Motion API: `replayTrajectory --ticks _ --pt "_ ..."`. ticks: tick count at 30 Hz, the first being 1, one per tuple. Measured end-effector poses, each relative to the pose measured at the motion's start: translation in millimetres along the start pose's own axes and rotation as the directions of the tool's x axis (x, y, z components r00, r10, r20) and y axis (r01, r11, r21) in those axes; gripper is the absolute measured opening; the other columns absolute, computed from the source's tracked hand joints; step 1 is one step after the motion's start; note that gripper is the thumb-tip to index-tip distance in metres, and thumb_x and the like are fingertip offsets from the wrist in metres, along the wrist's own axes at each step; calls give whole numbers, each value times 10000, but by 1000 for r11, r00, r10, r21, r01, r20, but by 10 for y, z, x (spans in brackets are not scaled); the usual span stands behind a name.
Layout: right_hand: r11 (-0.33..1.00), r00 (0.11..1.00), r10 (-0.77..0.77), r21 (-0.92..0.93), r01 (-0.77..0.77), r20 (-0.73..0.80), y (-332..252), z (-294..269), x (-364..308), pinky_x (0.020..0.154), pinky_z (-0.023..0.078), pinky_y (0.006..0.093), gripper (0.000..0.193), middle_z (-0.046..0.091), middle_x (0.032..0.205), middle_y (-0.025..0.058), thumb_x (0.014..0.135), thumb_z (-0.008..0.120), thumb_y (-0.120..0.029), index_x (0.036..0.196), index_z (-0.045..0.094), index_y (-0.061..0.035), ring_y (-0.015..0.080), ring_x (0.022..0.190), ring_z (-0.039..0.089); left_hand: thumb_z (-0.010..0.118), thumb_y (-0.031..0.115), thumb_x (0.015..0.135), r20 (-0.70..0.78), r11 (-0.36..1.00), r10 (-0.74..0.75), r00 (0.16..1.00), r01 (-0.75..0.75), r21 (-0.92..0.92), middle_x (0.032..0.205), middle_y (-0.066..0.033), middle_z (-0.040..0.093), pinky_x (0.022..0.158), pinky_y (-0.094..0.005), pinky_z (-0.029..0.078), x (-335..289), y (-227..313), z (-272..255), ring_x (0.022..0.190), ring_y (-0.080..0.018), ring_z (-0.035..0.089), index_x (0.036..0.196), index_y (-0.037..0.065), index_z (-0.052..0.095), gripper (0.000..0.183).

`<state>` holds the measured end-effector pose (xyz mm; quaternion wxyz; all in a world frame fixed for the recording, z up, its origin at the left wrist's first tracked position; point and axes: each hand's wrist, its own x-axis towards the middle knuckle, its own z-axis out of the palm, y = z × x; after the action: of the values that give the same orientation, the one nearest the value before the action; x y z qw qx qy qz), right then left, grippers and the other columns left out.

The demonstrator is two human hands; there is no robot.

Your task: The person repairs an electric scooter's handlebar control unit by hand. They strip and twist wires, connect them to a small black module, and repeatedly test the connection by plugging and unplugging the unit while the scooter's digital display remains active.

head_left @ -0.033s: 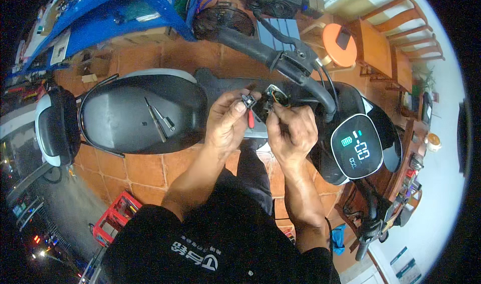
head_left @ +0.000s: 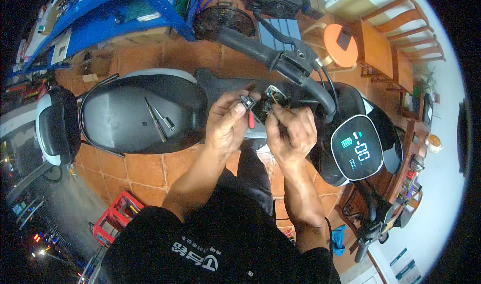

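Beyond the front edge of the seat point(head_left: 112, 111), the left hand point(head_left: 225, 123) pinches the part point(head_left: 248, 102), while the right hand point(head_left: 294, 132), its grip too small to tell, is at the housing point(head_left: 282, 100), where a careless tug could strain the wires point(head_left: 274, 97).

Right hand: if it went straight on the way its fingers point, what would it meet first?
The right hand would probably meet the open dark housing with wires, just beyond its fingertips; depth is unclear, so they may already touch.
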<state>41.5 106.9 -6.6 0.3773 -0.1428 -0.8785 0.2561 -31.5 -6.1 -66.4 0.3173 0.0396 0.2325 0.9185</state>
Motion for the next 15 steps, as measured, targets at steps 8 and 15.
replayTrajectory --ticks 8,15 --pt "991 998 -46 129 41 43 138 -7 -81 583 466 324 229 602 773 47 673 774 -15 876 691 -79 215 650 561 677 113 858 42 984 112 993 -117 132 1037 -162 693 1151 -469 202 -61 -32 99 1131 -241 586 1087 37 637 245" --pt "973 989 48 219 -78 140 186 -86 -73 591 464 347 164 590 747 51 714 753 -53 864 695 -81 237 646 560 686 108 845 53 982 124 991 -130 138 1024 -151 699 1168 -512 123 -43 -64 153 1199 -254 539 1060 60 653 223"
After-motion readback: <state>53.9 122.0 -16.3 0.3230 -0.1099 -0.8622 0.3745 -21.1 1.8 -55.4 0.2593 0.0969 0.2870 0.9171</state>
